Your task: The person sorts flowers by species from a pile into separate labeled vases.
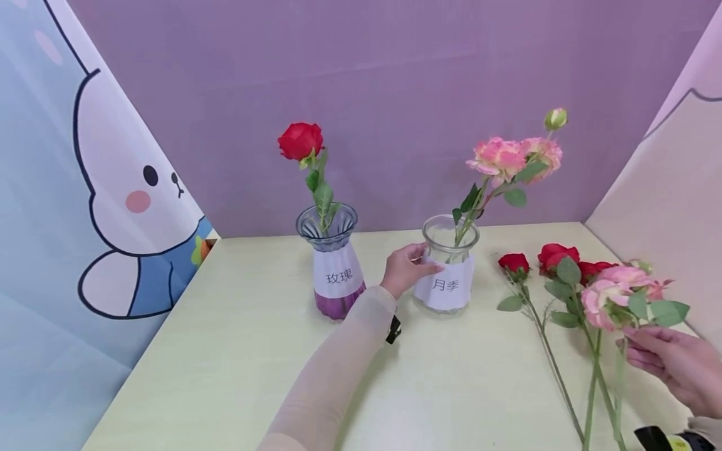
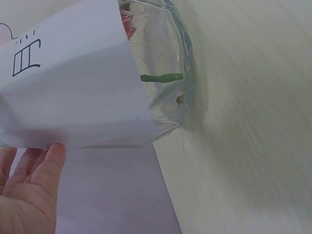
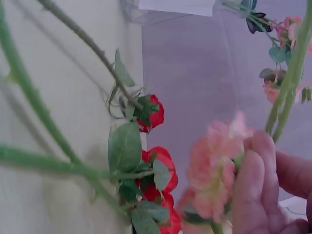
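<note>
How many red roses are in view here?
4: one red rose in the vase at left; on the table, a leftmost rose, a middle rose and a third rose partly behind pink flowers. More may be hidden there.

Purple backdrop (image 1: 372, 94) beside a blue sheet (image 1: 39, 207) with a cartoon animal (image 1: 124, 188)
</note>
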Available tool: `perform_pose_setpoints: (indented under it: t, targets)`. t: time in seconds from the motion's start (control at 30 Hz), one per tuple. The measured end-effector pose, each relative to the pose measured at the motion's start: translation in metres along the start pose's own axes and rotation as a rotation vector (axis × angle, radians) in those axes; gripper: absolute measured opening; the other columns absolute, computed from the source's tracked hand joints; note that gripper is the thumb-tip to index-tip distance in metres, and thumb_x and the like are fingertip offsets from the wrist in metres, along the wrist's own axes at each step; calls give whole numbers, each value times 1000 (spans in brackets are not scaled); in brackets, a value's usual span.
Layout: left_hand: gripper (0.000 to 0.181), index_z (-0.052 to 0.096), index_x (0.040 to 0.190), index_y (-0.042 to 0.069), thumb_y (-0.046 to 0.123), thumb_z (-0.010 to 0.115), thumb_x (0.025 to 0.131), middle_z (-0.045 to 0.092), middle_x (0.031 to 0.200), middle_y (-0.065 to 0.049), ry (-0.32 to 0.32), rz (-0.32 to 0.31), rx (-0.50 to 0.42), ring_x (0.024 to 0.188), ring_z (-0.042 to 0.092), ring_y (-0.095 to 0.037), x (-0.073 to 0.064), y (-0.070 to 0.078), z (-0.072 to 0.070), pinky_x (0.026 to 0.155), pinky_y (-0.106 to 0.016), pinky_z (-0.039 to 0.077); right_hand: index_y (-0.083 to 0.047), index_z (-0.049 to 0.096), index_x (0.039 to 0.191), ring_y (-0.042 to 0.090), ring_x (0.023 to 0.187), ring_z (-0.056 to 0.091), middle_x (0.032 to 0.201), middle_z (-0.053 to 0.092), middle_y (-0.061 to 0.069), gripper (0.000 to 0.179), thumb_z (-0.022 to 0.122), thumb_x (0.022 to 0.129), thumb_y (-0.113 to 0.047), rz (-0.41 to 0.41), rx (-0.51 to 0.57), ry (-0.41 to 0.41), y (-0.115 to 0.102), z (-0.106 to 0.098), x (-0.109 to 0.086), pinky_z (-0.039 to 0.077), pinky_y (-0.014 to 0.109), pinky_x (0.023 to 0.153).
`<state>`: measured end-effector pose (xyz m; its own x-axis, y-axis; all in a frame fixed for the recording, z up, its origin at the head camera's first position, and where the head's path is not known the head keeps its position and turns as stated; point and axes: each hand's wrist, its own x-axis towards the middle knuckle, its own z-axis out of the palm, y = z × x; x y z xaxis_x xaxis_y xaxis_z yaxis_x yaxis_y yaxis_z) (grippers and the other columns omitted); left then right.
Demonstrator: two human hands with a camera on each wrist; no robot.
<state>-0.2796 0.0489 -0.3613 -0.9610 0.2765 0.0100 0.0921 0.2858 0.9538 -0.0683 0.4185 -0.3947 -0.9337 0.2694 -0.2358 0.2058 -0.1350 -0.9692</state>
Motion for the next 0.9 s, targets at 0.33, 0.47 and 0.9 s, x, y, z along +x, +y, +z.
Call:
perform_pose_setpoints:
  t: [0.33,0.47,0.9]
  targets:
    - [58,62,128,16,22,83,74,65,122,-2,-5,5,3,112,61,-20,-1,-1,0,92,-30,51,-9,69,91,16,67,70,81,72,2,5,64,91,-8,-310,321,197,39,-16,36,58,30,58]
    - [59,62,128,17,23,83,74,65,123,-2,-1,4,4,112,61,-20,-2,-1,0,92,-31,51,-5,69,88,18,66,71,79,72,6,9,62,91,-1,-322,472,278,20,11,23,58,31,56]
    - [58,62,127,14,22,84,74,65,122,-5,-6,16,18,111,61,-22,-3,0,-4,92,-31,51,9,65,97,31,92,68,96,67,22,25,41,99,4,-131,1137,-211,-7,70,-7,55,41,84]
